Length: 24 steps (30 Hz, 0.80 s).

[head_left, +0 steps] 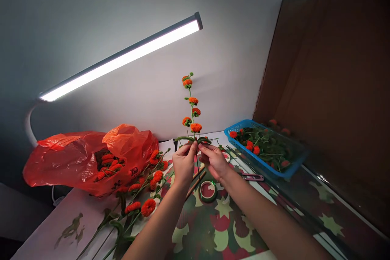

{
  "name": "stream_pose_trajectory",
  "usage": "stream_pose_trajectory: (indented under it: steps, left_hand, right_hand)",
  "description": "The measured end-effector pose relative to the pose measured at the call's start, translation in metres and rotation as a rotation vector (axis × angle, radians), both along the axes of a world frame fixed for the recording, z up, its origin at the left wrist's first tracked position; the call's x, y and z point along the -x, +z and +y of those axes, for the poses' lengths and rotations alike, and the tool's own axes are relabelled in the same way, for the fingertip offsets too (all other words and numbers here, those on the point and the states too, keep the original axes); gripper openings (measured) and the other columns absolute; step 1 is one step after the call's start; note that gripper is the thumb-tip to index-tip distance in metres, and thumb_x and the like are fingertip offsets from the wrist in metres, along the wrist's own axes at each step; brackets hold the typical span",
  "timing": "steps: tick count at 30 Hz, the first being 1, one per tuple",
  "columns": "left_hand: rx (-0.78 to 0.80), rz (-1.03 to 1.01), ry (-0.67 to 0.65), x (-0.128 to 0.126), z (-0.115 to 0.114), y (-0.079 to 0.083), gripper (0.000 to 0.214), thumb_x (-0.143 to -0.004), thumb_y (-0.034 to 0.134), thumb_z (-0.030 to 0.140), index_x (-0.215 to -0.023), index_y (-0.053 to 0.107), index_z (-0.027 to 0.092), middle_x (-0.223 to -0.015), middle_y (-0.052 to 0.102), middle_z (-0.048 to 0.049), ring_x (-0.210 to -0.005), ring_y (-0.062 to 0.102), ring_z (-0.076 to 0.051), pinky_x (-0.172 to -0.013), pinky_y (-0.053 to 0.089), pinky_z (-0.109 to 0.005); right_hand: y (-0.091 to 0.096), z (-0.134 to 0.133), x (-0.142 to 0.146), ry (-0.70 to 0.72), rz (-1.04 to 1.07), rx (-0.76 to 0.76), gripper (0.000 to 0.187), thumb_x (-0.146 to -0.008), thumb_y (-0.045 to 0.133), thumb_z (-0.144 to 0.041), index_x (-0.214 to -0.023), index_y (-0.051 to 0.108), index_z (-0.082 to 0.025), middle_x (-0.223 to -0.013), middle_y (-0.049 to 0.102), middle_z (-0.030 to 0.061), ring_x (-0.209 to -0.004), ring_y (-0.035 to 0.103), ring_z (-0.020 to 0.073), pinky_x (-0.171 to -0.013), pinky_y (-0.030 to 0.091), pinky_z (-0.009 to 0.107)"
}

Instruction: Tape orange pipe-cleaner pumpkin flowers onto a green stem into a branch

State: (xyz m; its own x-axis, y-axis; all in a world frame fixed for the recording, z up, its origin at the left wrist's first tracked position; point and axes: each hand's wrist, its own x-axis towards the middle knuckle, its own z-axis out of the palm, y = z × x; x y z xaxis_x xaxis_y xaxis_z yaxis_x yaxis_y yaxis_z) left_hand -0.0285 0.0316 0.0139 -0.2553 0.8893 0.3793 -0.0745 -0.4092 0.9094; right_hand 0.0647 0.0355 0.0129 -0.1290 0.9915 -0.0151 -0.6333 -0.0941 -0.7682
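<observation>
I hold an upright artificial flower stem (pixel 192 107) with several small orange blooms, raised above the table. My left hand (pixel 183 162) pinches the stem at its green leaves (pixel 185 138). My right hand (pixel 215 159) pinches the same spot from the right, fingers closed around the stem and leaf. A thin dark wire (pixel 198 168) hangs down from between my hands. Directly below them lies a roll of green tape (pixel 208 190).
A red plastic bag (pixel 85 158) with orange blooms lies at left, finished flower stems (pixel 138 199) beside it. A blue basket (pixel 265 146) of flower parts stands at right, small scissors (pixel 252 177) near it. A lit lamp bar (pixel 122 59) hangs overhead. Brown cardboard (pixel 329 89) stands right.
</observation>
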Motion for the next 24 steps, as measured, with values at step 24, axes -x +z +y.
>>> stream_pose_trajectory:
  steps: [24]
  left_hand:
    - [0.084,-0.070,-0.422,0.005,0.010,-0.007,0.030,-0.071,0.067,0.041,-0.064,0.061,0.013,-0.058,0.049,0.0016,-0.056,0.040,-0.008,-0.054,0.032,-0.021]
  right_hand:
    - [-0.001,0.025,-0.036,0.278,-0.232,-0.398,0.026,-0.062,0.077,-0.038,-0.067,0.066,-0.015,-0.059,0.057,-0.0009,-0.058,0.049,0.0109,-0.061,0.038,0.027]
